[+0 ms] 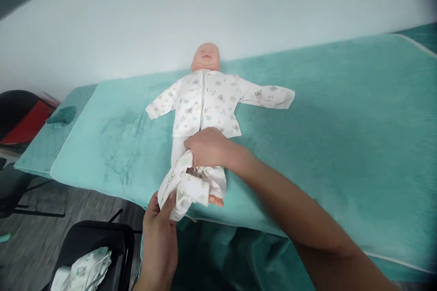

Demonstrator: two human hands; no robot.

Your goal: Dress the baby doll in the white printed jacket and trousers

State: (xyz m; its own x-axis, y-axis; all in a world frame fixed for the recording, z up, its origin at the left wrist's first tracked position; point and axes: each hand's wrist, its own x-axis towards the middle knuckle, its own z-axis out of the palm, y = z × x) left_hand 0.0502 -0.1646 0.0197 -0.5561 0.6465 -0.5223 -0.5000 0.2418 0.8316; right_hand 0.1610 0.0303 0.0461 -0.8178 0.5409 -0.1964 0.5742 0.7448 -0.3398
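As the head view opens up, the doll [206, 100] lies face up on the teal bed [334, 145], and it's the landmark for everything else. Up top it wears a printed white jacket [218, 91], sleeves spread out to both sides, the one on the doll's left lying long and flat. Down at the doll's legs comes the action: printed white trousers [193, 186] are bunched there, with bare toes [216, 200] poking out at one hem. At the foot end, the left hand [161, 218] has the cloth pinched between thumb and fingers. Over the doll's lower belly, just below the jacket front, the right hand [210, 146] is curled against the trousers' upper part; its fingertips are hidden, so I can't tell whether it has a grip. Behind the doll's head rises a white wall [239, 13]. Beyond the doll's feet, off toward its right side, stands a black chair [92, 234], and on its seat sits a heap of printed white cloth [90, 267].
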